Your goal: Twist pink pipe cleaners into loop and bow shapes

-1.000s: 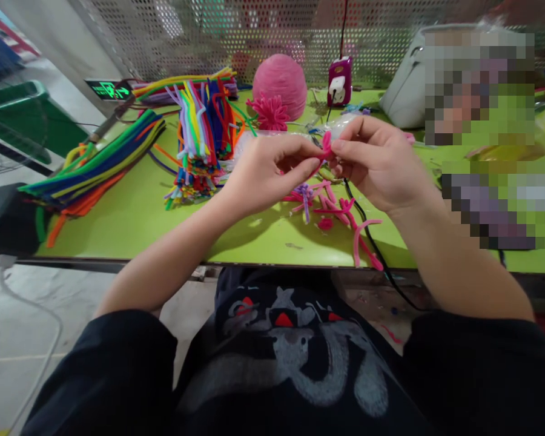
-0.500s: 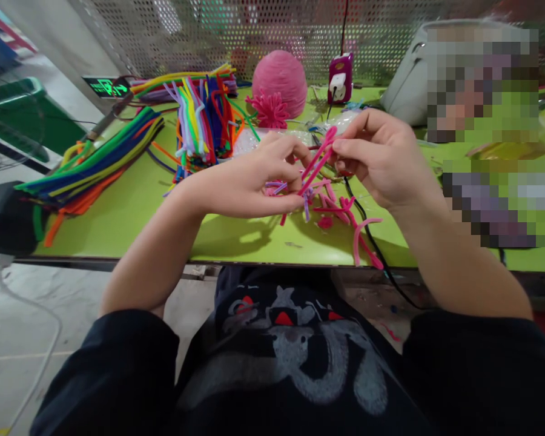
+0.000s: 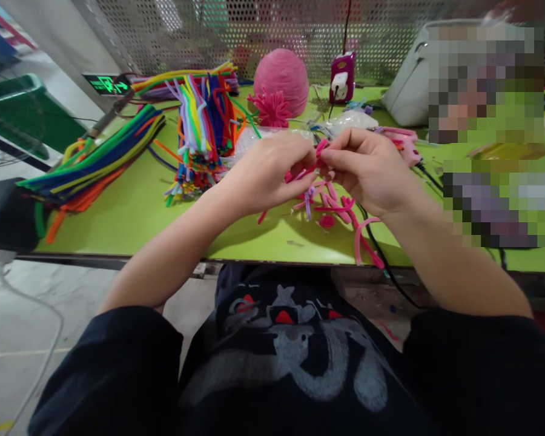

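Head view: hands (image 3: 320,166) have lowered the pink pipe cleaner (image 3: 318,151).

You get bright, even light from above; your hands throw soft shadows onto the green table (image 3: 131,224) beneath them. The wide lens bends the table's near edge and stretches the corners. Pixelated blocks cover the right side, and the mesh screen (image 3: 254,30) behind looks soft.

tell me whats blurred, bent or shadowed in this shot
Head view: pixelated blocks mask the upper right; wide-angle lens bows the table edge; soft shadows fall under both arms; the left hand and right hand pinching the pink pipe cleaner look sharp.
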A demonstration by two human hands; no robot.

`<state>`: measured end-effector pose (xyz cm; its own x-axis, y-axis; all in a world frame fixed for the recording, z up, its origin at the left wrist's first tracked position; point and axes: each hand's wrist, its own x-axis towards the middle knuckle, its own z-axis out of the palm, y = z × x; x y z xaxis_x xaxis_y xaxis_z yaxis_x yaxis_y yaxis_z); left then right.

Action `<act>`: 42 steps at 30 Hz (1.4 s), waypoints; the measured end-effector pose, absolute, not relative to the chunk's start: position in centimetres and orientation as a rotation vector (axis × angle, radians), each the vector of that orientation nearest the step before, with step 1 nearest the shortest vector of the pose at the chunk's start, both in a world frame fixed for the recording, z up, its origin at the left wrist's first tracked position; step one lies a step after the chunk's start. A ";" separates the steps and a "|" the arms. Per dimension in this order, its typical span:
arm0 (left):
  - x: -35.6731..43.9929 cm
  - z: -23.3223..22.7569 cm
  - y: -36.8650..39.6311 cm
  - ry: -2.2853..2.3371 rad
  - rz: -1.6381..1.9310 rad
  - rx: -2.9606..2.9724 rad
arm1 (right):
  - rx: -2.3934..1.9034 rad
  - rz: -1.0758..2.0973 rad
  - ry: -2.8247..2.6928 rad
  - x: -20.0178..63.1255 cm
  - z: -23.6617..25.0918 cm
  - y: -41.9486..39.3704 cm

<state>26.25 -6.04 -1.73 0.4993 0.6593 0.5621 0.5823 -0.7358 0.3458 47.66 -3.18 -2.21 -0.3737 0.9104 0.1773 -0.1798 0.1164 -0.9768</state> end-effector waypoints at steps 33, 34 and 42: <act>28.6 -1.9 -6.4 1.096 1.227 1.695 | -0.772 1.191 -1.942 49.0 -1.6 -3.0; 28.8 -1.9 -6.6 1.105 1.257 1.710 | -0.798 1.166 -1.933 48.9 -1.7 -3.1; 28.7 -1.6 -6.9 1.156 1.262 1.762 | -0.866 1.547 -1.596 48.2 -0.9 -3.8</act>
<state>28.66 -6.89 -1.60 0.1391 0.9241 0.3560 0.2736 -0.3814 0.8830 48.17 -3.81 -0.94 -0.4998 0.8646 0.0523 -0.0249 0.0460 -0.9986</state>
